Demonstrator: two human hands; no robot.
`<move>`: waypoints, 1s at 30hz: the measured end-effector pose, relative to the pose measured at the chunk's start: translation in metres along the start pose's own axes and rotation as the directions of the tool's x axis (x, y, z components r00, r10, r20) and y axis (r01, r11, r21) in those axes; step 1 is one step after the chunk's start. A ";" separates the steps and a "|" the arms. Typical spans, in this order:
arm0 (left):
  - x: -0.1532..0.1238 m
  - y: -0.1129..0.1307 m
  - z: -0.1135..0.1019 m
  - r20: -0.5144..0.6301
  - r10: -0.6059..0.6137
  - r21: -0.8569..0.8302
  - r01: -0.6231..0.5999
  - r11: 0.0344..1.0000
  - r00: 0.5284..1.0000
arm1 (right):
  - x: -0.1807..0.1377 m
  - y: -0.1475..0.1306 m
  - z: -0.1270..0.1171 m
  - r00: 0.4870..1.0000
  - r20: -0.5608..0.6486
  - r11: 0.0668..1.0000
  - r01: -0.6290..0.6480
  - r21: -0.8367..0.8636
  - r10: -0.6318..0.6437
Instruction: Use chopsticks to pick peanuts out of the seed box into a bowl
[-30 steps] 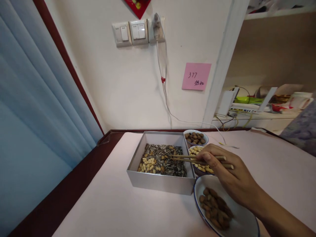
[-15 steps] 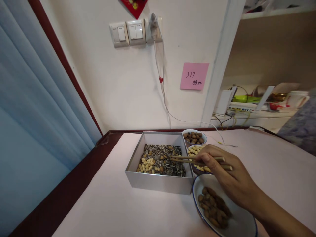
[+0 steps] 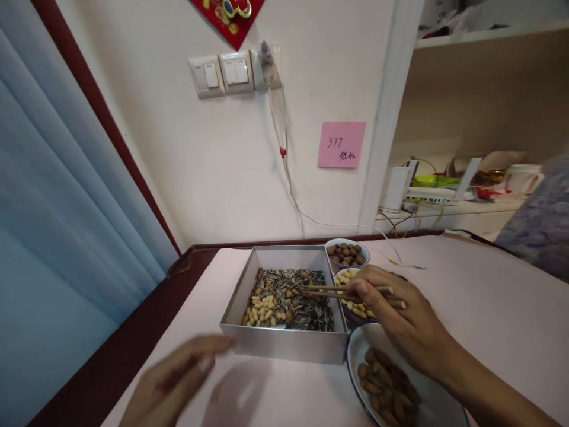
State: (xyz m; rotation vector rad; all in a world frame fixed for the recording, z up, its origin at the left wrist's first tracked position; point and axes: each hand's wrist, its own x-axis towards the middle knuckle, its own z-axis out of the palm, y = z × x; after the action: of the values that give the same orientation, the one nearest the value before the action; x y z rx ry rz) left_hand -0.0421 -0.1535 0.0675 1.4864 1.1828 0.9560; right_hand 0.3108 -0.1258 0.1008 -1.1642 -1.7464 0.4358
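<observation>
My right hand [image 3: 395,314] is closed around a pair of wooden chopsticks [image 3: 351,292]. Their tips reach into a silver box [image 3: 288,347], close over striped sunflower seeds [image 3: 306,311]; whether they pinch anything is too small to tell. Shelled-looking pale peanuts [image 3: 261,309] lie in the box's front left part, with a few brown almonds scattered about. My left hand [image 3: 178,379], smeared by motion, has its fingers stretched out near the box's front left corner, holding nothing visible. Below my right hand stands a large blue-rimmed white bowl [image 3: 435,400] with brown almonds [image 3: 386,385].
Behind my right hand is a bowl of peanuts [image 3: 362,309], partly hidden. Beyond it, a bowl of round brown nuts [image 3: 344,254] stands near the wall. A white cable [image 3: 338,224] runs down onto the pink-covered table [image 3: 489,290]. A router [image 3: 395,187] sits on the right shelf.
My left hand has come into view at the lower left, near the box. The right hand with the chopsticks keeps nearly the same place over the box. The view has shifted slightly.
</observation>
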 end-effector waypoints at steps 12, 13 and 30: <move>0.090 -0.030 0.032 -0.231 -0.154 -0.593 -0.014 0.805 0.961 | 0.046 0.021 0.033 0.996 0.076 0.997 -0.051 0.058 0.046; 0.088 -0.033 0.034 -0.190 -0.154 -0.657 -0.009 0.754 0.970 | 0.050 0.024 0.037 0.996 0.081 0.997 -0.049 0.057 0.044; 0.087 -0.053 0.031 -0.100 -0.072 -0.770 -0.031 0.637 0.992 | 0.077 0.054 0.070 0.992 0.072 0.992 -0.111 0.058 0.107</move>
State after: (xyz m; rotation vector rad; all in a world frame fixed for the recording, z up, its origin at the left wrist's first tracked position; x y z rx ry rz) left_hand -0.0049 -0.0720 0.0095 0.7092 0.6931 1.3350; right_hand 0.2717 -0.0195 0.0681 -1.2164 -1.7211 0.5985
